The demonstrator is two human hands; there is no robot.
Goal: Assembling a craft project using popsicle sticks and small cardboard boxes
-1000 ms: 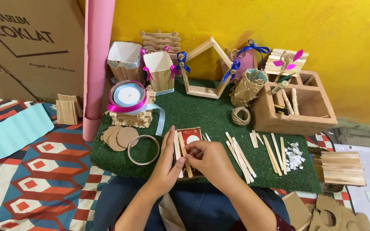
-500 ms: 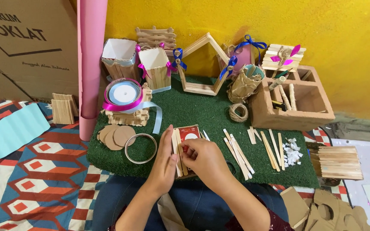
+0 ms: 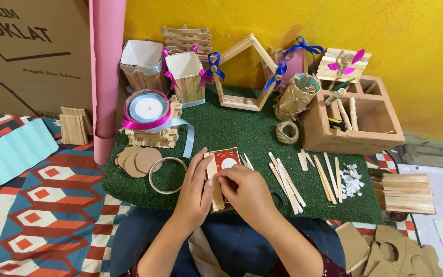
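Note:
My left hand [image 3: 195,192] and my right hand [image 3: 247,192] meet at the near edge of a green turf mat [image 3: 242,128]. Between them they hold a small red-and-white box [image 3: 225,160] with flat wooden craft sticks [image 3: 214,180] laid against its left side. The left fingers press the sticks and the box's left edge. The right thumb and fingers pinch a stick over the box. The box's lower part is hidden by my hands.
Loose sticks [image 3: 288,179] and white paper scraps [image 3: 350,179] lie to the right. A metal ring [image 3: 166,175], cardboard discs [image 3: 138,159] and a ribbon spool [image 3: 148,109] sit left. Stick-built holders, a house frame [image 3: 243,72], twine [image 3: 286,132] and a clay-coloured organiser [image 3: 357,115] stand behind.
The view has shifted slightly. My hands stay on the box and sticks, with the right fingers now lower over the stick at the box's left side.

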